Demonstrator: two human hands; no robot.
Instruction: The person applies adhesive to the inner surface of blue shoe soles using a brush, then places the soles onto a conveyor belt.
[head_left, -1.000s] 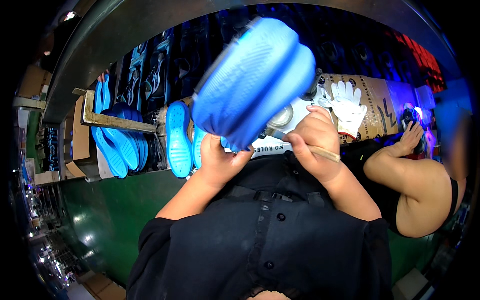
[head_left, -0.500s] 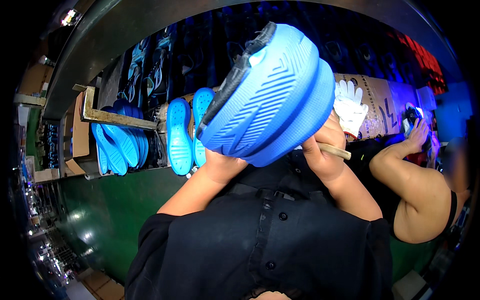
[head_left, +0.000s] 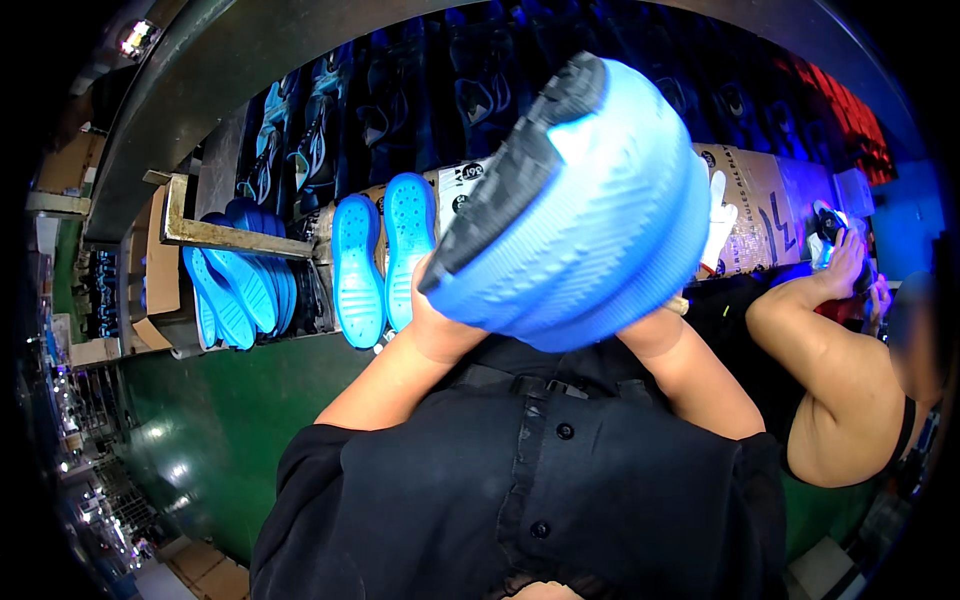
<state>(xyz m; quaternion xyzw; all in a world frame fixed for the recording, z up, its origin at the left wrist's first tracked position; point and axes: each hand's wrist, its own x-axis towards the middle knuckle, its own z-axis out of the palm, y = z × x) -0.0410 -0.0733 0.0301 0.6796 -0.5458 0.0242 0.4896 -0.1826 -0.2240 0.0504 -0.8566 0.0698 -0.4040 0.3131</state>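
A shoe (head_left: pixel 590 210) with a thick blue, grooved sole and a black edge is held up tilted, close before me. My left hand (head_left: pixel 440 318) grips its lower left end, most of the fingers hidden behind it. My right hand (head_left: pixel 650 328) is at the lower right, its fingers covered by the shoe. Beside that hand pokes out the pale end of a wooden stick (head_left: pixel 680 304); the rest of the stick is out of sight. Two light blue shoe soles (head_left: pixel 358 275) lie on the bench, left of the shoe.
More blue soles (head_left: pixel 245 285) are stacked at the left beside a metal bracket (head_left: pixel 235 237). A white glove (head_left: pixel 718 230) lies on cardboard (head_left: pixel 755 205). Dark shoe uppers (head_left: pixel 485 95) line the rack behind. A co-worker's arm (head_left: pixel 815 320) is at the right, handling a shoe.
The shoe has moved right and turned, with more of its black edge showing. It now hides my right fingers, most of the stick and part of the glove.
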